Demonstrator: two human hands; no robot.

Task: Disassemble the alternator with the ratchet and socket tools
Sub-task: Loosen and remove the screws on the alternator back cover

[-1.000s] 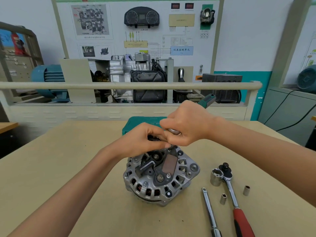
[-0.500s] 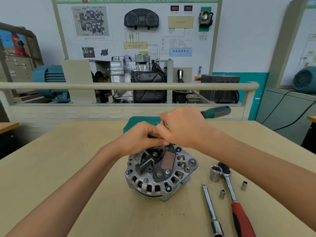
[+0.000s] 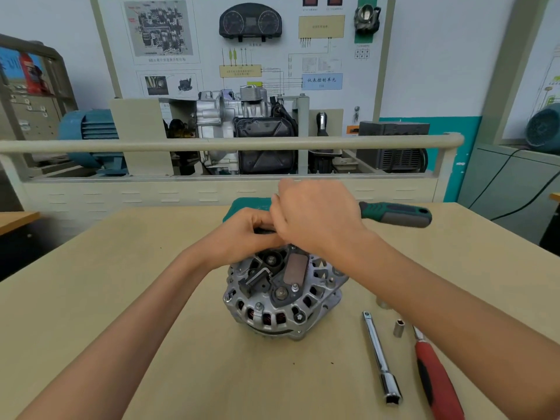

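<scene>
Workshop table (image 3: 91,313): alternator (image 3: 281,292) at centre.
Both grips meet at its 12 o'clock edge: right hand (image 3: 315,216) clasps ratchet (image 3: 394,214); left hand (image 3: 242,234) pinches something dark.

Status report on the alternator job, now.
Both hands at the alternator top: right hand grips green-handled ratchet, left hand pinches at its head. Fastener hidden. Nothing in the way.
</scene>
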